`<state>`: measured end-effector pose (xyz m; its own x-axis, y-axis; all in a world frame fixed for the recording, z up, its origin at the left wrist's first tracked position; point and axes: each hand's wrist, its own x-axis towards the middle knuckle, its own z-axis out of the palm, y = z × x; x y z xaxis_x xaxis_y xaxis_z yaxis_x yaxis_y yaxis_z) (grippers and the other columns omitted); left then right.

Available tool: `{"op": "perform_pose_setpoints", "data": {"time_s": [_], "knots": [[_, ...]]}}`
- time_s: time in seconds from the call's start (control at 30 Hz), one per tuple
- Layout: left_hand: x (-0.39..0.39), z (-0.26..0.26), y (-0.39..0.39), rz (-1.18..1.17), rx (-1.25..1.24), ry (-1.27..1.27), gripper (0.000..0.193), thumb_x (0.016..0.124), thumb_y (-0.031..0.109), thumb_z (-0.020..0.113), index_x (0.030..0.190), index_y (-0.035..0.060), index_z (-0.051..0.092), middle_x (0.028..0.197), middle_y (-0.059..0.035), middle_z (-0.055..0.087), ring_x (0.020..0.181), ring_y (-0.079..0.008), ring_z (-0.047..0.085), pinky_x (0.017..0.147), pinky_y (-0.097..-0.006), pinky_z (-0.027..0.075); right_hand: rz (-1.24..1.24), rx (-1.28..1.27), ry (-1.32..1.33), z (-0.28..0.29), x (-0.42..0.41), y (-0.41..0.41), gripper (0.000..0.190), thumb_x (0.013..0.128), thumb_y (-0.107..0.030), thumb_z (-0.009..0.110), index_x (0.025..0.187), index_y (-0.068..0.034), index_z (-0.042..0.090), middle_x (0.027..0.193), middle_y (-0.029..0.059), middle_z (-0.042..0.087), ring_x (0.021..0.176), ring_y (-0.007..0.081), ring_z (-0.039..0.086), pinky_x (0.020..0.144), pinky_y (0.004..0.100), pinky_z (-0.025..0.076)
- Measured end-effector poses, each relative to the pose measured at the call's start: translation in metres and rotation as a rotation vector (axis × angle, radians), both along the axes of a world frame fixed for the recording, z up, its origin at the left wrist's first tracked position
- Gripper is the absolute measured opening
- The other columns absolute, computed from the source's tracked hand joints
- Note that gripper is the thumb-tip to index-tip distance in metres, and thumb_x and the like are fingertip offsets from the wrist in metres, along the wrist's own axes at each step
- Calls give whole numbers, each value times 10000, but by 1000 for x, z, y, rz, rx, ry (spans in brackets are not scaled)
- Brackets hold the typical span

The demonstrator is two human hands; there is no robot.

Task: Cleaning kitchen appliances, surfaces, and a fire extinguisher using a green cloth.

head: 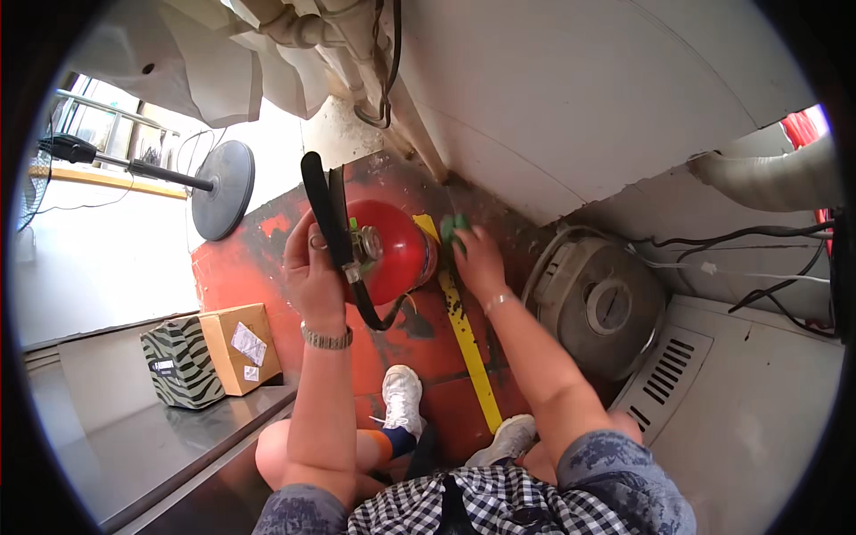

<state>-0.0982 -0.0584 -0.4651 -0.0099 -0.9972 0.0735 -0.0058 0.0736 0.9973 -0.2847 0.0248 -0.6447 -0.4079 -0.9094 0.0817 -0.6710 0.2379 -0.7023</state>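
A red fire extinguisher (pixel 396 251) stands on the worn red floor in front of me, seen from above. It has a black hose and a round pressure gauge (pixel 370 243). My left hand (pixel 314 277), with a metal-banded watch on the wrist, holds the extinguisher at its top, beside the black handle (pixel 324 207). Some of its fingers are hidden behind the handle. On the other side, my right hand (pixel 480 261) grips a green cloth or pad (pixel 455 231), slightly blurred, close to the extinguisher's lower side. Whether the green piece touches the red body is unclear.
Yellow floor tape (pixel 468 348) runs past the extinguisher toward my right shoe. A dusty round appliance (pixel 602 307) and cables stand at right. Pipes (pixel 348 40) descend ahead. At left are a round stand base (pixel 224 190), a cardboard box (pixel 244 348) and a zebra-striped box (pixel 180 364).
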Motion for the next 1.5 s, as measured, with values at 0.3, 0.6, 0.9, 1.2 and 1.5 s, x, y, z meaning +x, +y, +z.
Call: {"op": "perform_pose_setpoints", "data": {"time_s": [0.3, 0.6, 0.9, 1.2, 1.5], "knots": [[4, -10, 9, 79, -132, -48, 244, 1029, 166, 434, 1139, 1, 578, 952, -16, 623, 837, -70, 573, 761, -231, 481, -129, 623, 287, -135, -47, -98, 187, 883, -149, 539, 1003, -114, 678, 1101, 87, 646, 1056, 278, 613, 836, 459, 508], [-4, 8, -3, 109, -138, -236, 284, 1009, 213, 488, 1108, -17, 622, 990, -56, 645, 882, -109, 583, 799, -260, 471, 483, 716, 611, -36, -63, -54, 245, 894, -196, 512, 1018, -142, 716, 1021, 112, 681, 992, 290, 649, 822, 416, 526], [-4, 4, -18, 74, -94, -196, 267, 1011, 223, 492, 1078, 4, 631, 921, -16, 638, 800, -61, 555, 725, -228, 462, 974, 832, 382, -61, -24, -32, 260, 823, -224, 592, 1056, -196, 704, 1161, 104, 632, 1078, 320, 593, 850, 475, 490], [-25, -4, -14, 83, -118, -184, 272, 1016, 227, 483, 1039, -5, 622, 862, 0, 611, 766, -47, 515, 699, -213, 440, 240, 460, 334, -100, -61, -78, 183, 827, -156, 584, 944, -225, 707, 1215, 86, 515, 1145, 331, 485, 887, 430, 508], [-3, -2, -7, 98, -94, -121, 288, 1012, 233, 492, 1087, -8, 630, 920, -25, 648, 805, -74, 567, 725, -238, 473, 293, 584, -15, 96, -94, 49, 340, 782, -209, 541, 1077, -118, 683, 1125, 170, 608, 1102, 338, 560, 946, 444, 452]]}}
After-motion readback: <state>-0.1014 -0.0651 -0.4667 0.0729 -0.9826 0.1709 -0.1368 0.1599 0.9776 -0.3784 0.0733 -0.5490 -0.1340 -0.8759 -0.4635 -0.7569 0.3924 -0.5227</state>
